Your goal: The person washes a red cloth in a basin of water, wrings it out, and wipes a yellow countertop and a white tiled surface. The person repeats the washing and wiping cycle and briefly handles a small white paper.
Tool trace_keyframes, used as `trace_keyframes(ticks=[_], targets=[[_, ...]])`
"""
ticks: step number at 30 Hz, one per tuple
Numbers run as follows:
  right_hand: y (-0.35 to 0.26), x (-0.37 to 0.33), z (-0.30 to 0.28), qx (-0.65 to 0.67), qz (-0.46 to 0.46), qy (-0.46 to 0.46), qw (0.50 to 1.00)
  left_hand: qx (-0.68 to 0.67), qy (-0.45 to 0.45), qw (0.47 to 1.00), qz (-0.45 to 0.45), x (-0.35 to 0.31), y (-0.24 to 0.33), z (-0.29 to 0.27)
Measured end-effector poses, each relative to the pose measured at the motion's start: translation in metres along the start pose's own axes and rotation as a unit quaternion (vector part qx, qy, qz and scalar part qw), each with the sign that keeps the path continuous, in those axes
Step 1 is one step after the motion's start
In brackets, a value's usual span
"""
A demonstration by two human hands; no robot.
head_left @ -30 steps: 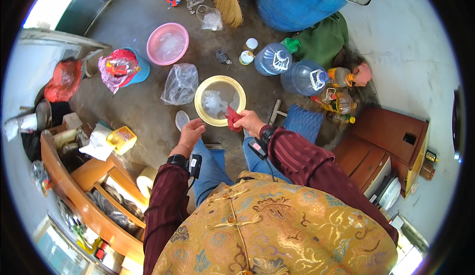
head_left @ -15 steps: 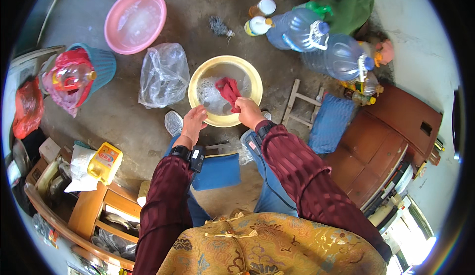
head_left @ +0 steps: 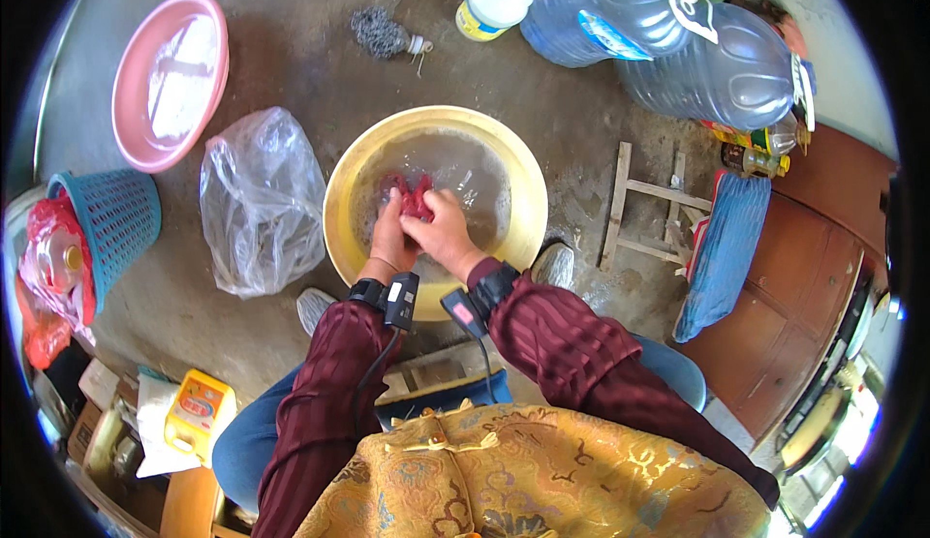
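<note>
A cream-yellow basin (head_left: pixel 528 204) of cloudy, sudsy water stands on the floor in front of me. Both hands are low inside it, close together near its middle. Between them is a wet red cloth (head_left: pixel 412 194), bunched up and partly in the water. My left hand (head_left: pixel 389 238) grips the cloth from the left, fingers bent around it. From the right, my right hand (head_left: pixel 444 230) closes on the same cloth. Part of the cloth is hidden behind the fingers and under the water.
Left of the basin lie a clear plastic bag (head_left: pixel 262 204), a pink basin (head_left: pixel 218 83) and a blue basket (head_left: pixel 131 218). Large water bottles (head_left: pixel 717 63), a white bottle (head_left: pixel 496 0) and a wire scrubber (head_left: pixel 380 32) are farther off. A wooden stool (head_left: pixel 620 204) lies right.
My body and view have come lower and closer to the basin. The red cloth has gone down to the water, and my left hand, empty before, has joined the right on it.
</note>
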State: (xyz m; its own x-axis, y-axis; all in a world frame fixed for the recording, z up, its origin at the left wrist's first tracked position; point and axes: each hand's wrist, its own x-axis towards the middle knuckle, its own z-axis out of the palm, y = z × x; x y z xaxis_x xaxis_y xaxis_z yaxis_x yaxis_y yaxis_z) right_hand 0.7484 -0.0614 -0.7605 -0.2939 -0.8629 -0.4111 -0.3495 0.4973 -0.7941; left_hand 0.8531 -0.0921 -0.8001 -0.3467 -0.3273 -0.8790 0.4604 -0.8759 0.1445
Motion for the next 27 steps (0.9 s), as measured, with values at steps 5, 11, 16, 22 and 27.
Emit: trace_keyframes(ticks=[5,11,16,22,27], targets=[[-0.012,0.008,-0.011,-0.017,-0.148,0.002,0.989,-0.025,-0.179,0.983,0.011,0.022,0.003,-0.015],[-0.003,0.034,-0.030,-0.158,-0.116,0.141,0.970,0.067,-0.136,0.982,0.114,-0.023,-0.027,0.024],[-0.006,-0.036,-0.008,-0.079,-0.292,0.001,0.953,0.002,-0.156,0.982,0.105,-0.065,-0.008,0.009],[-0.007,-0.047,-0.005,-0.074,-0.149,0.109,0.980,0.050,-0.104,0.983,0.142,-0.055,-0.039,-0.011],[-0.002,-0.048,0.002,-0.085,-0.143,0.080,0.983,-0.004,-0.040,0.984,0.172,-0.037,-0.036,-0.022]])
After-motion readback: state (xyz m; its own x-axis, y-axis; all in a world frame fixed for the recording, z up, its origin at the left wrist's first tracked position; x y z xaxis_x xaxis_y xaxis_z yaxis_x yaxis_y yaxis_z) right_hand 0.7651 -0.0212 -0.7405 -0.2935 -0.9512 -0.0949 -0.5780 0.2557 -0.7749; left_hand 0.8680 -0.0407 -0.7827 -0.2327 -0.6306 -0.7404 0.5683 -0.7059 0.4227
